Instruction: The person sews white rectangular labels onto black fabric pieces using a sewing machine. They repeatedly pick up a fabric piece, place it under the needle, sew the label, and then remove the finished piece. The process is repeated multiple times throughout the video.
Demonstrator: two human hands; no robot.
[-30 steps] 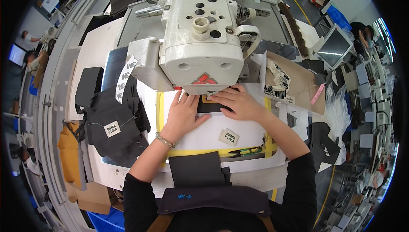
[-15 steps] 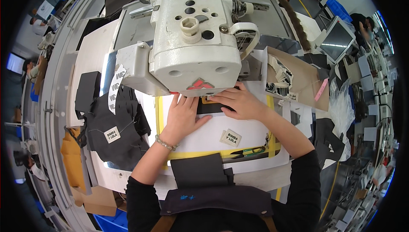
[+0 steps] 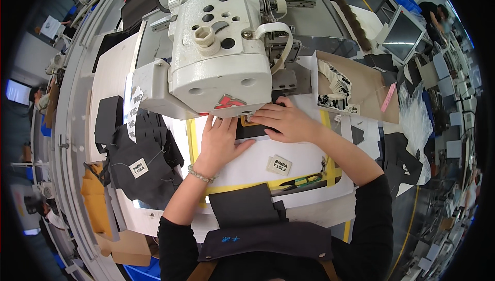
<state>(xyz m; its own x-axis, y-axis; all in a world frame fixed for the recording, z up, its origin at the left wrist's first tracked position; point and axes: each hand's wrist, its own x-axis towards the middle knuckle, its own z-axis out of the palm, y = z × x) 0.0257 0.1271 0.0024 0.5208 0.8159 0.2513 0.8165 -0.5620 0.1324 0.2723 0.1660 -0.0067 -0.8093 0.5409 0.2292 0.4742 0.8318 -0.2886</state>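
My left hand (image 3: 217, 146) lies flat, fingers pointing forward and thumb out to the side. Its fingertips rest at the left edge of a black fabric piece (image 3: 255, 132) under the sewing machine (image 3: 219, 77). From the other side my right hand (image 3: 290, 122) presses on the same piece, its fingers stretched leftward beside a small yellow-orange frame (image 3: 246, 121) at the needle area. The machine head hides the needle and some left fingertips. Nearer me, cream printed labels (image 3: 279, 165) lie on the white work surface (image 3: 242, 165), above green-handled thread snips (image 3: 301, 182).
A pile of black fabric pieces (image 3: 147, 152) with one label sits to the left. On the right, a cardboard box (image 3: 363, 87) holds many labels, with clear plastic (image 3: 415, 131) beyond it. More black fabric (image 3: 241, 206) lies at the table's near edge. Yellow tape (image 3: 191, 142) borders the surface.
The view has turned slightly, so the machine appears farther left. Both hands stay on the black fabric piece with hardly any visible movement.
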